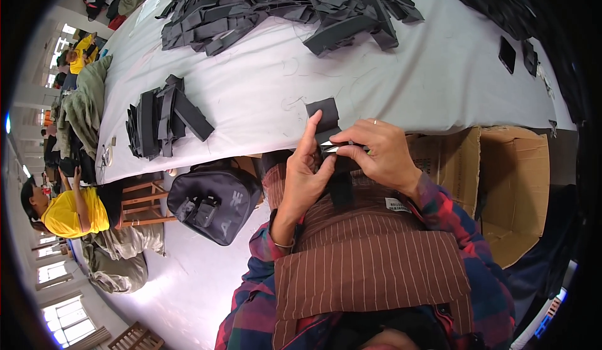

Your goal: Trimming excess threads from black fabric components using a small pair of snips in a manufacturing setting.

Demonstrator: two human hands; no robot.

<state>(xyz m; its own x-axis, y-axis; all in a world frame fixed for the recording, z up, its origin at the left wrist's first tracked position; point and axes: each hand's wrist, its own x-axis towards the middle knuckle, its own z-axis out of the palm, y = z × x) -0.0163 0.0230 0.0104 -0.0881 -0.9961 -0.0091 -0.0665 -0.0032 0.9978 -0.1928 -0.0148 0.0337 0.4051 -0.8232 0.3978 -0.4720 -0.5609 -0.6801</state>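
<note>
Over there, rectangular multi-paned white window (68, 318): blown out. Shiny pale floor (179, 281): glare. White cloth-covered desk (251, 93): brightly lit, soft fold shadows. Outer view: fisheye-bent, fading to black.

Strips (232, 18) on table (263, 80), bag (233, 193) left, carton (514, 165) right

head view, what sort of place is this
Probably a garment workshop: dark fabric strips lie heaped on a cloth-covered table, and green cloth is piled near a person in yellow.
</note>
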